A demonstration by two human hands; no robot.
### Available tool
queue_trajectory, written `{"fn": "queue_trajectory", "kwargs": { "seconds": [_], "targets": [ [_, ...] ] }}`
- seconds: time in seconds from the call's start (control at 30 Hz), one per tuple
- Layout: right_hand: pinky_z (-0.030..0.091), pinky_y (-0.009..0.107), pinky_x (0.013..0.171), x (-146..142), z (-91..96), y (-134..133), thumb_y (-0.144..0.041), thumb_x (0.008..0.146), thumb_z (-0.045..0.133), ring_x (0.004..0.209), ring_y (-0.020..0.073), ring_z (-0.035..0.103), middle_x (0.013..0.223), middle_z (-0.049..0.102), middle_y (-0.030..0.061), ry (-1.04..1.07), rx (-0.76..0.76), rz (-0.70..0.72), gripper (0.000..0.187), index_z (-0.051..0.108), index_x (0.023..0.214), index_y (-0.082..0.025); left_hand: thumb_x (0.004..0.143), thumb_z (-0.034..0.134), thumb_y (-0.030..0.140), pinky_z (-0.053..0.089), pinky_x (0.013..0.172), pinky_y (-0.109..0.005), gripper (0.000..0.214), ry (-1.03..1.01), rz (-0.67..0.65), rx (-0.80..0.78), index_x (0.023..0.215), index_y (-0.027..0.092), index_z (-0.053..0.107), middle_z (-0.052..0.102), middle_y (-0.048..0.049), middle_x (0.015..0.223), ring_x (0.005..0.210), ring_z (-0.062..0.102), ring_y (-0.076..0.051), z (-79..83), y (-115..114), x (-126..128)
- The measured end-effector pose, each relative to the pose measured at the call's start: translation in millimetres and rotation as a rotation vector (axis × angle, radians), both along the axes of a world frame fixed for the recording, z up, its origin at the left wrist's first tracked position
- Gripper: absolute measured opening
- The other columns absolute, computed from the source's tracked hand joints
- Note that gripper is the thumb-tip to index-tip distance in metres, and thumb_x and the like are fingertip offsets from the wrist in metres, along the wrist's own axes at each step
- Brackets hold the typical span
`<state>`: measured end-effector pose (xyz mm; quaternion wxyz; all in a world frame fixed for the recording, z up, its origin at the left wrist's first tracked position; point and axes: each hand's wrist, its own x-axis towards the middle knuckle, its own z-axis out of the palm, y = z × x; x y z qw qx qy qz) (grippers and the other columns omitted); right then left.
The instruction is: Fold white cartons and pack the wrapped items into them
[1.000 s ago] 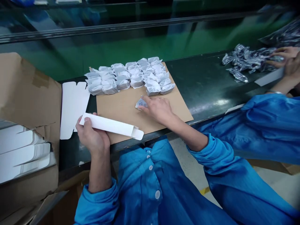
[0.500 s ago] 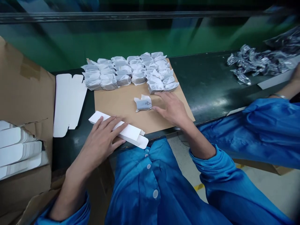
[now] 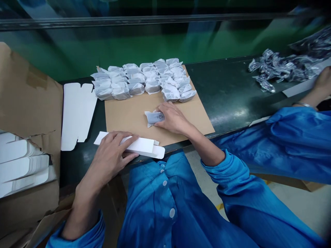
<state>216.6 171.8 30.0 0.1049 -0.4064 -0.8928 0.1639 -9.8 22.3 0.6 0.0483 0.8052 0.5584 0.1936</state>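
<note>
My left grip [image 3: 112, 151] clasps the white carton [image 3: 143, 145] from above, just below frame centre, presumably steadying it; my right grip [image 3: 172, 117] pinches the wrapped packet [image 3: 153, 117] mid-frame.

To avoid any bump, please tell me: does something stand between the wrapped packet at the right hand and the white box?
Nothing visible does. The right hand holds the wrapped packet, and only brown cardboard shows between it and the white box under the left hand.

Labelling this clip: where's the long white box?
In the head view, the long white box is left of centre, held under the left hand, by the near left corner of the brown sheet.
</note>
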Motion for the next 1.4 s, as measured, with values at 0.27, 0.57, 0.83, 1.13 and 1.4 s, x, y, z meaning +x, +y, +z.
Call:
{"fn": "queue_trajectory", "kwargs": {
  "seconds": [0.27,0.57,0.83,1.13,1.4],
  "targets": [
    [0.045,0.035,0.084,26,-3.6,-27,-0.032,0.084,0.07,0.098,0.0239,0.06,0.107,0.068,0.009,0.105,0.043,-0.088,0.037,0.059,0.116,-0.017,0.083,0.062,0.053,0.047,0.075,-0.044,0.052,0.094,0.027,0.022,0.13,0.03,0.059,0.067,-0.0116,0.105,0.092,0.058,-0.032,-1.8,-4,-7],
    [0.048,0.039,0.083,42,9.0,-96,-0.035,0.094,0.053,0.097,0.0269,0.057,0.108,0.063,0.0174,0.11,0.324,0.06,0.034,0.061,0.117,-0.011,0.079,0.071,0.045,0.045,0.069,-0.036,0.067,0.157,0.052,0.346,0.139,0.027,0.049,0.071,-0.0084,0.1,0.08,0.061,-0.026,-4.3,-19,-6],
    [0.052,0.039,0.087,51,26.9,-77,-0.026,0.095,0.052,0.104,0.0245,0.054,0.111,0.058,0.0156,0.043,0.14,0.351,0.03,0.055,0.119,-0.01,0.08,0.07,0.044,0.041,0.063,-0.035,0.066,0.203,0.156,0.464,0.14,0.026,0.049,0.07,-0.0093,0.095,0.078,0.057,-0.026,-1.1,-31,13],
    [0.048,0.046,0.099,50,10.6,-65,-0.017,0.087,0.059,0.125,0.029,0.048,0.134,0.05,0.0193,0.069,0.114,0.334,0.033,0.052,0.119,-0.012,0.086,0.064,0.037,0.038,0.069,-0.035,0.037,0.256,0.273,0.302,0.117,0.017,0.063,0.067,-0.0125,0.099,0.085,0.056,-0.027,-1.0,-24,32],
    [0.052,0.044,0.094,47,-14.8,-68,-0.013,0.092,0.051,0.114,0.025,0.057,0.123,0.062,0.0157,0.238,0.203,0.343,0.031,0.053,0.123,-0.013,0.088,0.06,0.045,0.036,0.069,-0.035,0.04,0.233,0.261,0.164,0.115,0.016,0.061,0.07,-0.011,0.097,0.086,0.062,-0.027,-0.3,-13,29]
  ]
}}
